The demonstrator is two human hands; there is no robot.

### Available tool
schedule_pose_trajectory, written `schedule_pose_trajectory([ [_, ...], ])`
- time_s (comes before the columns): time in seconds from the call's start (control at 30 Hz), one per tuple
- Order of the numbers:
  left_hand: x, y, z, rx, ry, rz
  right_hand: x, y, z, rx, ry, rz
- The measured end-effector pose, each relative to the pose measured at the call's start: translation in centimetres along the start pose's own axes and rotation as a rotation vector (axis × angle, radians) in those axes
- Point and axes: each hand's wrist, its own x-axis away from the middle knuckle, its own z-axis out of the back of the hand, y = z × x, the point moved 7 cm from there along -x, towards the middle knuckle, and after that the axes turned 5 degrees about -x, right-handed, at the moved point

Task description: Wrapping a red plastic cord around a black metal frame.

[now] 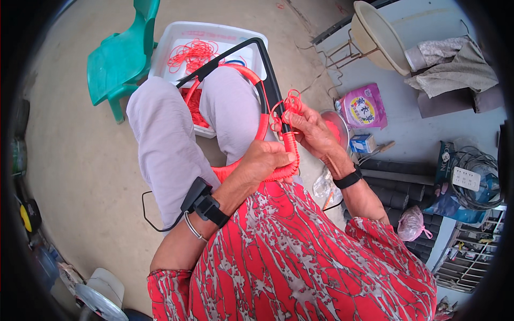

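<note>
Across my lap lies a black frame (266,61) with rounded corners, wound in places with red-orange cord. Tight, even turns of cord (289,145) cover its lower right corner. My left hand (263,162) is closed around this wrapped corner, the thumb lying along the windings. Higher up, beside the bare black side bar, my right hand (313,131) pinches a loose looped bundle of red cord (293,101) between thumb and fingers. Part of the frame's lower side is hidden behind my left hand and forearm.
Beyond my knees stands a white plastic tub (214,27) with a tangle of red cord (193,55) inside. A green plastic chair (120,67) is at the left. To the right are a purple bag (365,107), a bowl (345,124) and dark rolls (393,187).
</note>
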Motion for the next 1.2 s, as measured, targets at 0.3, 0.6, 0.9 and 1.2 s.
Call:
schedule_pose_trajectory([
  [0.3,0.3,0.1,0.0,0.085,-0.017,-0.092,0.5,-0.9,0.0,0.103,0.095,-0.001],
  [0.6,0.8,1.4,-0.2,0.227,-0.038,-0.064,3.9,-9.4,3.6,0.363,0.319,0.412],
  [0.9,1.2,1.5,-0.6,0.192,0.044,-0.075,6.0,-11.9,1.1,-0.206,0.325,0.585],
  [1.2,2.2,2.2,-0.6,0.232,0.148,-0.169,7.4,-10.7,-3.8,-0.870,-0.343,0.149],
])
